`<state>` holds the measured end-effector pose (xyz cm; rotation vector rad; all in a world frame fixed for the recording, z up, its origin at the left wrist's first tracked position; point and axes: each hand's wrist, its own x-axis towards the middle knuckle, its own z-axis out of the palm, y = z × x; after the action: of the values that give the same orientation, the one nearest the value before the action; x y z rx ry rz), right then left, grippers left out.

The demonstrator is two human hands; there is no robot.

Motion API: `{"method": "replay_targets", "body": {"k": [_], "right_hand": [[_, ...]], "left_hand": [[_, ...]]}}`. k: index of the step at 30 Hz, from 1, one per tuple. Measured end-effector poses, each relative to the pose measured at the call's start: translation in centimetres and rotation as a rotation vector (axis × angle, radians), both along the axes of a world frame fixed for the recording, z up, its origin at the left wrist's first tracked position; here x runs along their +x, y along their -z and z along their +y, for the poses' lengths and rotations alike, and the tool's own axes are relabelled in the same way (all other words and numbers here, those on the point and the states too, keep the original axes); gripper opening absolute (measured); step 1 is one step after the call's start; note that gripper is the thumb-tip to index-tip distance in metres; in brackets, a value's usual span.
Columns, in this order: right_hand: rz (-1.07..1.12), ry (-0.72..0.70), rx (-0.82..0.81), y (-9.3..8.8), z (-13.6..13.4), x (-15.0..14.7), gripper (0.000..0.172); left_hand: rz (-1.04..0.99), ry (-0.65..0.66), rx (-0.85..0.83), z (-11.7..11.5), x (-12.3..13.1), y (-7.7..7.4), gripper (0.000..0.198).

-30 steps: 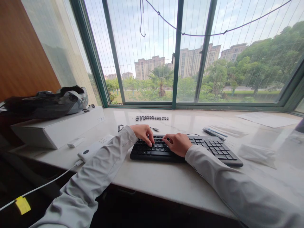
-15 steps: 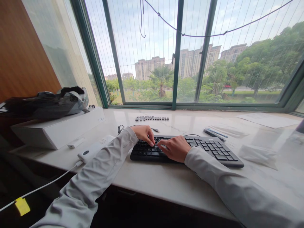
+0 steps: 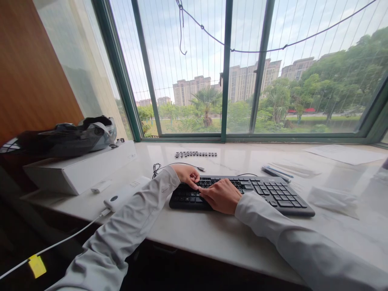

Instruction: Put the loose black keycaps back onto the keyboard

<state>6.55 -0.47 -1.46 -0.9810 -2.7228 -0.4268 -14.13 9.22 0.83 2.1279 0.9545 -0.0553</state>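
Observation:
A black keyboard point(image 3: 281, 198) lies on the marble-patterned sill, with bare key sockets showing in its upper left part. Over that part my left hand point(image 3: 186, 176) is closed, thumb and fingers curled together; anything between them is too small to make out. My right hand point(image 3: 222, 196) rests low over the keyboard's middle, its fingers drawn together. Its fingertips point left and meet the tip of my left thumb; what they pinch, if anything, is hidden. Beyond the keyboard, loose black keycaps point(image 3: 196, 154) lie in neat rows. The keyboard cable point(image 3: 178, 164) ends in a USB plug point(image 3: 201, 169).
Left of my forearm are a white device point(image 3: 125, 194) with a cable and a white box point(image 3: 81, 169) under a dark bag. Thin tools point(image 3: 277, 173) lie behind the keyboard. To its right are a clear plastic bag point(image 3: 333, 200) and a paper sheet point(image 3: 344, 154).
My left hand has lifted slightly from the keys, and its fingers have curled in toward the thumb. My right fingertips have closed in toward the left thumb. The view has shifted slightly.

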Motion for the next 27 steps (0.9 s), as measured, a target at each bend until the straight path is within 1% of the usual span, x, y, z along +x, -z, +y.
{"method": "replay_targets", "body": {"k": [6, 12, 19, 23, 27], "right_hand": [[-0.070, -0.001, 0.046, -0.1, -0.6, -0.8, 0.039], [-0.115, -0.023, 0.109, 0.0, -0.7, -1.5, 0.040], [-0.129, -0.031, 0.080, -0.3, -0.7, -1.8, 0.039], [-0.092, -0.021, 0.067, -0.2, -0.7, -1.6, 0.041], [-0.022, 0.015, 0.030, -0.1, -0.6, -1.2, 0.043]], "left_hand": [[0.039, 0.030, -0.004, -0.2, 0.2, -0.1, 0.047], [0.066, 0.042, 0.035, -0.2, 0.4, -0.1, 0.041], [0.092, 0.083, 0.082, -0.6, 1.0, -0.6, 0.043], [0.026, 0.066, 0.060, -0.7, 0.5, -0.7, 0.048], [-0.062, 0.047, 0.038, 0.0, -0.5, -0.6, 0.049]]}}
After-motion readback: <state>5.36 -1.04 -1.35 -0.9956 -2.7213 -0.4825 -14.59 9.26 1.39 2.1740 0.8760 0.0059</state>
